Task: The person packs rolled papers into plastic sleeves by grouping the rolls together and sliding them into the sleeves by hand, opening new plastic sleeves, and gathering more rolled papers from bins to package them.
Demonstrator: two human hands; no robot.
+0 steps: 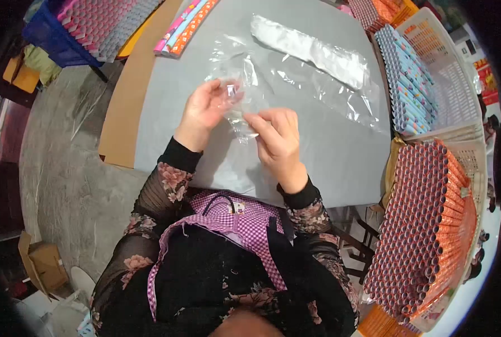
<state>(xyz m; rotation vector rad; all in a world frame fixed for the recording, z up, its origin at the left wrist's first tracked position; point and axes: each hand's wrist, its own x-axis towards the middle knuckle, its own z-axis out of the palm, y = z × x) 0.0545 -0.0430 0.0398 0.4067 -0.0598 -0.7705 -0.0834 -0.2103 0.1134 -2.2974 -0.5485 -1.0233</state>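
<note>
A clear plastic bag [249,76] is held up over the grey table, its film crinkled and shiny. My left hand [203,112] holds its left side with curled fingers, and some fingertips show through the film. On the other side, my right hand [278,137] pinches the lower edge between thumb and forefinger. Beyond my hands lie three wrapped rolls [186,28], pink, light blue and orange, side by side. A stack of flat clear plastic bags [312,50] rests across the far right of the table.
The grey table [329,151] has a cardboard strip [126,112] along its left side. At right, white baskets [455,106] hold blue patterned rolls [408,84] and many orange rolls [413,230]. A blue crate [51,36] of rolls stands far left; a cardboard box [45,264] sits below.
</note>
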